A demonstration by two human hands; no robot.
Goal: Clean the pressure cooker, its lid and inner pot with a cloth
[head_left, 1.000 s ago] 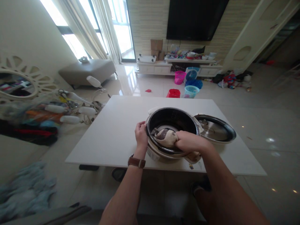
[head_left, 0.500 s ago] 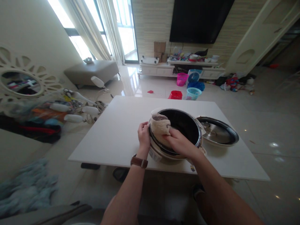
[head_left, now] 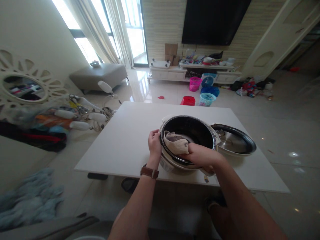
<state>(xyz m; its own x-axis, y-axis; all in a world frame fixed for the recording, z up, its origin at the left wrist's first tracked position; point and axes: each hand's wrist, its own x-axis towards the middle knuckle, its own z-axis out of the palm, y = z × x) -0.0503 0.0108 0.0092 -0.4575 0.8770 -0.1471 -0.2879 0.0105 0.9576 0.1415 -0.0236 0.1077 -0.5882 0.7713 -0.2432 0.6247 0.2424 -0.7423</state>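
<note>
An electric cooker (head_left: 172, 164) with a pale body and a dark inner pot (head_left: 197, 128) stands lidless on the white table. My left hand (head_left: 155, 143), with a brown-strapped watch on its wrist, is closed on the cooker's left rim. A beige cloth with grey patches (head_left: 176, 145) is bunched in my right hand (head_left: 200, 155), which reaches over the near rim into the pot. The cloth lies against the pot's near-left inner wall, and my right fingertips are partly hidden by it. To the right, the cooker's lid (head_left: 232, 140) rests with its metal inner side up.
The white table (head_left: 107, 146) has a small sticker (head_left: 206, 179) near its front edge. Beyond it on the floor are a red stool-like item (head_left: 188, 100) and a light-blue basket (head_left: 207, 99). A white lamp with several shades (head_left: 97, 116) stands close by the table's left side.
My right hand has moved right and slightly down with the cloth, from over the pot's left rim to inside its near wall. My left hand keeps its place on the rim.
</note>
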